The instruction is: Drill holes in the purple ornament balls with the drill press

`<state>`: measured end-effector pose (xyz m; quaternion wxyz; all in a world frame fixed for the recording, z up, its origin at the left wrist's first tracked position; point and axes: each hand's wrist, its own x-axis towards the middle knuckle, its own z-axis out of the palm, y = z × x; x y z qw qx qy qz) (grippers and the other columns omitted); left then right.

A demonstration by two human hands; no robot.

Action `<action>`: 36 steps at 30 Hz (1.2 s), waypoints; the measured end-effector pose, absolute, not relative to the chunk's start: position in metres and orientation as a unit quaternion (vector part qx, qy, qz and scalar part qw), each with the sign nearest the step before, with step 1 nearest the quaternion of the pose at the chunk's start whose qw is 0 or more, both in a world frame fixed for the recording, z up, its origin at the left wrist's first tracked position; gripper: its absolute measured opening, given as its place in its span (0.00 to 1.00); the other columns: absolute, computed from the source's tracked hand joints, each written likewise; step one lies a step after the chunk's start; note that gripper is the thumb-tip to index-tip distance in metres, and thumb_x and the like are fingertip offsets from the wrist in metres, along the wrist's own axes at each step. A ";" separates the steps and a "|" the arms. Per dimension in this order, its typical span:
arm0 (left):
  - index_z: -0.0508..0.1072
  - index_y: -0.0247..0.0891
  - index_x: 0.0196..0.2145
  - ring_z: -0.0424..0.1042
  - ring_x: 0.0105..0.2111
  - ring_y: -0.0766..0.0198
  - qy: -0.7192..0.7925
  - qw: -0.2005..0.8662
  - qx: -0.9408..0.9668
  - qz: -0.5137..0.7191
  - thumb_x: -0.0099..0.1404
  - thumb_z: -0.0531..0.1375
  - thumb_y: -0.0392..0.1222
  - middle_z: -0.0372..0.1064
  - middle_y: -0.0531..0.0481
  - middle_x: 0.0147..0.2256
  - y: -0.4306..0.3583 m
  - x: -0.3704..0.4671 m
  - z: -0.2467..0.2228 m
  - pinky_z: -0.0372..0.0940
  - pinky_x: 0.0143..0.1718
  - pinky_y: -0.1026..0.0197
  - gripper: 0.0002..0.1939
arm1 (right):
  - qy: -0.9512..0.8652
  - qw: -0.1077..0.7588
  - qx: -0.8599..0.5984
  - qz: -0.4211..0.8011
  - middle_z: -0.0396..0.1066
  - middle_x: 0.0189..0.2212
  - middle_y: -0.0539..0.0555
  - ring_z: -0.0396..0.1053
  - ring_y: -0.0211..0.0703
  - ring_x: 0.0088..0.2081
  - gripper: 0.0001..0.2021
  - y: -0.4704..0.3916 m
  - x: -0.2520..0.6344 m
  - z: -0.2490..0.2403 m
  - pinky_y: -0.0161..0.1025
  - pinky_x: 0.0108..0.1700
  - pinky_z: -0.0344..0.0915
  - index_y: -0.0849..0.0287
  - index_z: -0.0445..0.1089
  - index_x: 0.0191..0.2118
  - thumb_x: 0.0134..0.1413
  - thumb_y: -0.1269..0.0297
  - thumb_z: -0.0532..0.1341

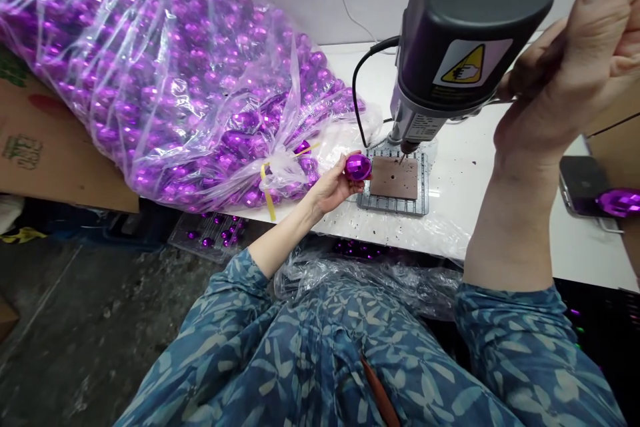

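Observation:
A shiny purple faceted ball [358,167] is held in the fingers of my left hand [336,187], just left of a brown block [395,177] with a small dark hole. That block lies on a grey ribbed metal base [423,204]. Over it hangs a black drill press head [475,20] with a warning label, its thin bit [402,159] above the block. My right hand [575,67] is raised at the right side of the drill head, fingers curled; what they grip, if anything, is hidden.
A large clear bag [175,80] of purple balls, tied with yellow, fills the left of the white table [450,227]. A cardboard box [60,147] stands under it. At right lie a dark phone-like object [580,183] and another purple piece [620,201]. Dark shavings dot the tabletop.

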<state>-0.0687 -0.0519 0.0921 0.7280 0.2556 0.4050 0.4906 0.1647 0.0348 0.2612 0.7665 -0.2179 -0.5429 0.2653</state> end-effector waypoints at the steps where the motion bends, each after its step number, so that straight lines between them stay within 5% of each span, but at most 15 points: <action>1: 0.78 0.44 0.60 0.86 0.40 0.58 0.403 0.733 0.250 0.488 0.77 0.71 0.62 0.87 0.44 0.45 -0.053 -0.067 0.091 0.81 0.48 0.55 0.25 | -0.545 0.765 -0.218 0.267 0.54 0.15 0.41 0.51 0.26 0.16 0.37 0.035 0.165 0.261 0.37 0.20 0.44 0.56 0.52 0.23 0.46 0.34 0.75; 6: 0.80 0.39 0.48 0.87 0.41 0.56 0.412 0.733 0.244 0.483 0.73 0.76 0.52 0.87 0.46 0.41 -0.051 -0.059 0.085 0.82 0.52 0.51 0.17 | -0.536 0.768 -0.227 0.269 0.52 0.15 0.40 0.50 0.26 0.16 0.38 0.037 0.166 0.260 0.36 0.18 0.42 0.56 0.50 0.24 0.43 0.31 0.73; 11: 0.81 0.43 0.53 0.88 0.53 0.55 0.440 0.689 0.247 0.520 0.68 0.81 0.49 0.87 0.50 0.45 -0.039 -0.055 0.078 0.80 0.54 0.56 0.21 | -0.540 0.760 -0.240 0.271 0.53 0.15 0.40 0.51 0.26 0.16 0.37 0.036 0.166 0.260 0.35 0.18 0.43 0.55 0.49 0.25 0.45 0.32 0.72; 14: 0.81 0.40 0.52 0.88 0.52 0.57 0.439 0.689 0.257 0.516 0.65 0.83 0.45 0.87 0.48 0.46 -0.034 -0.053 0.075 0.79 0.61 0.51 0.23 | -0.548 0.756 -0.240 0.266 0.51 0.15 0.40 0.51 0.25 0.16 0.36 0.035 0.167 0.260 0.35 0.19 0.45 0.55 0.50 0.25 0.45 0.32 0.71; 22: 0.78 0.45 0.55 0.85 0.60 0.52 0.428 0.678 0.259 0.539 0.75 0.75 0.46 0.85 0.45 0.56 -0.023 -0.042 0.075 0.80 0.67 0.43 0.16 | -0.546 0.764 -0.240 0.245 0.52 0.16 0.41 0.48 0.27 0.16 0.36 0.042 0.167 0.255 0.38 0.19 0.45 0.55 0.54 0.27 0.47 0.28 0.70; 36: 0.74 0.46 0.56 0.84 0.58 0.53 0.468 0.571 0.419 0.528 0.57 0.86 0.51 0.85 0.49 0.48 -0.008 -0.028 0.050 0.72 0.69 0.46 0.36 | -0.566 0.747 -0.263 0.229 0.51 0.18 0.41 0.49 0.27 0.18 0.39 0.045 0.171 0.252 0.36 0.21 0.47 0.55 0.53 0.28 0.48 0.23 0.68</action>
